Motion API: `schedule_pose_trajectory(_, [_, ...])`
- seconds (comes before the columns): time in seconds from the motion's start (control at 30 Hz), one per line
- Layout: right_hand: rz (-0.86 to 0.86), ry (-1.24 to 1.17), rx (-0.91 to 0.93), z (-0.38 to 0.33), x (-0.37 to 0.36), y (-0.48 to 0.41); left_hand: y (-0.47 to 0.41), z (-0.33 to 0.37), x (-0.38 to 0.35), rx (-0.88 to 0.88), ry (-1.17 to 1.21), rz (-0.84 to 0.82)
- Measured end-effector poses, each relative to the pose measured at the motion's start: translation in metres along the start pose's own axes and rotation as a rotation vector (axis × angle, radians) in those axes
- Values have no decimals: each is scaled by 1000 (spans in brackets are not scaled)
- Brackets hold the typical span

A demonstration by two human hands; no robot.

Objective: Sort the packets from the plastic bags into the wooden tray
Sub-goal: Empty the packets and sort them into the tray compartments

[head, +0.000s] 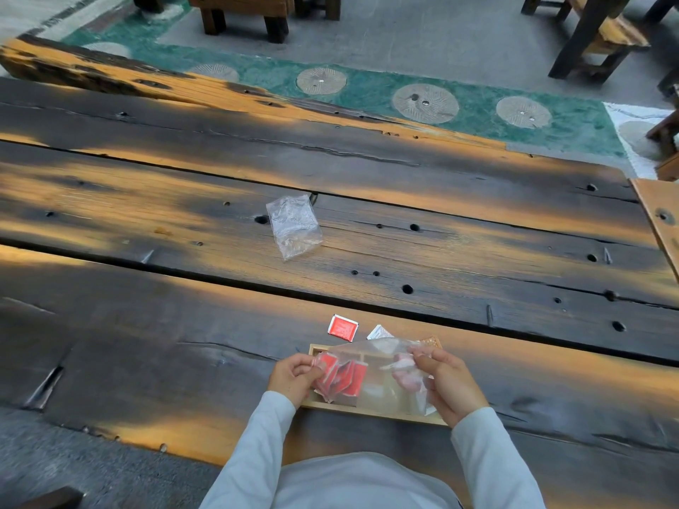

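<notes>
A clear plastic bag (382, 376) hangs over the light wooden tray (371, 411) near the table's front edge, held from both sides. My left hand (294, 378) pinches its left end, where several red packets (343, 376) sit inside. My right hand (450, 385) grips the bag's right end. Just beyond the tray lie a loose red packet (342, 328), a white packet (380, 331) and a brown patterned packet (430, 341), partly hidden by the bag. A second, crumpled clear bag (294, 225) lies farther out at the table's middle and looks empty.
The table (183, 288) is made of dark, weathered planks with gaps, holes and cracks. Wooden benches (242, 12) and a chair (595, 38) stand on the green rug (367, 93) beyond the far edge. Another wooden surface (661, 214) juts in at the right.
</notes>
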State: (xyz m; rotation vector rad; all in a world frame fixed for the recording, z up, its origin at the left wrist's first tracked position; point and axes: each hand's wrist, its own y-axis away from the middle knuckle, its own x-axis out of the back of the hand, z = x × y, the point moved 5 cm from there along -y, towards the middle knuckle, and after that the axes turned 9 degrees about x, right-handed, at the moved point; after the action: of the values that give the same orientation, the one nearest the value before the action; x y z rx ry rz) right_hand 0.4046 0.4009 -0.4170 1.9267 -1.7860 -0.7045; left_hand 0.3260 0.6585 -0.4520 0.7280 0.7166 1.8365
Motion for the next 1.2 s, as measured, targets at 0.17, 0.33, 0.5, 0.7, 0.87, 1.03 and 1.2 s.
schedule_pose_trajectory(0.17, [-8,-22,-9,0,-2,2,1,2,2,0,0,11])
schedule_pose_trajectory(0.33, [-23,-19,7,-5,-1,3,2,3,1,-7,-6,8])
schedule_pose_trajectory(0.5, [-37,17,42,-12,-3,5,1,1,1,6,-17,7])
schedule_pose_trajectory(0.7, [-17,29,66,-16,-1,7,2,2,-1,-1,-16,-2])
schedule_pose_trajectory(0.87, [23,67,74,-11,2,7,1,1,-1,-3,-21,-1])
schedule_pose_trajectory(1.03, [14,29,93,-15,4,9,4,6,-2,-20,-15,-8])
schedule_pose_trajectory(1.2, [77,-37,116,-21,12,9,9,15,-5,-54,-5,-19])
